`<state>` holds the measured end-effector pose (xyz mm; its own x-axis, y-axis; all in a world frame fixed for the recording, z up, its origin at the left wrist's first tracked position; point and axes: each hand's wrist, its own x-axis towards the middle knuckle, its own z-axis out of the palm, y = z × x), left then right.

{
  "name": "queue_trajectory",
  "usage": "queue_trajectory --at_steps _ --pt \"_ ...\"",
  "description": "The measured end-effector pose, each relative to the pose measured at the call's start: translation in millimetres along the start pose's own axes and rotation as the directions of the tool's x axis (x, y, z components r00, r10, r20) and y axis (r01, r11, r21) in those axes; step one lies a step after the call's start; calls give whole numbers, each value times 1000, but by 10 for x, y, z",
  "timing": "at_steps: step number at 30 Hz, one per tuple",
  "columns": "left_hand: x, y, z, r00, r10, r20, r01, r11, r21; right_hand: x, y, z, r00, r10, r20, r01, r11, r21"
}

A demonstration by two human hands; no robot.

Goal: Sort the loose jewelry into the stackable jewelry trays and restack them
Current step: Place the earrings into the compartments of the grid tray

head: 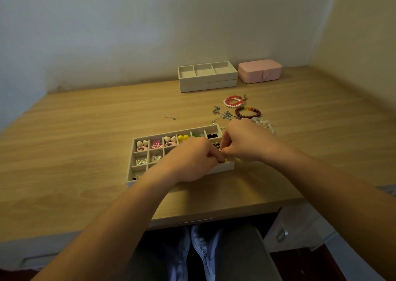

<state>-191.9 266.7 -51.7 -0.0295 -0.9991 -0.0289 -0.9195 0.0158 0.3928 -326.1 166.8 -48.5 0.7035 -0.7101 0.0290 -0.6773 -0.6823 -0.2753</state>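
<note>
A beige tray (131, 156) with many small compartments lies on the desk in front of me, holding heart, flower, yellow, green and black earrings. My left hand (188, 160) and my right hand (244, 141) meet over its right front corner, fingers curled, pinching a tiny piece between them; the piece itself is too small to make out. Loose bracelets lie beyond the tray: a red and pearl pair (234, 101), a dark red beaded one (248, 112), a pale beaded one (264, 123). Silver chains (222, 115) lie beside them.
Two stacked beige trays (207, 77) with three large compartments stand at the back by the wall. A shut pink jewelry box (259, 70) sits to their right. A small pair of earrings (172, 117) lies loose on the wooden desk (75, 134).
</note>
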Motion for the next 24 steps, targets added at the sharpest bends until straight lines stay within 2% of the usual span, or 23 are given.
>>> queue_trajectory --at_steps 10,16,24 --pt "-7 -17 -12 999 -10 53 13 998 -61 -15 54 -71 998 -24 56 18 995 94" --pt "-46 -62 -14 1000 -24 13 25 995 -96 -7 24 -58 996 -39 85 37 999 28" --pt "-12 -38 21 1000 -4 17 4 1000 17 29 -29 -83 997 -28 77 36 995 -97"
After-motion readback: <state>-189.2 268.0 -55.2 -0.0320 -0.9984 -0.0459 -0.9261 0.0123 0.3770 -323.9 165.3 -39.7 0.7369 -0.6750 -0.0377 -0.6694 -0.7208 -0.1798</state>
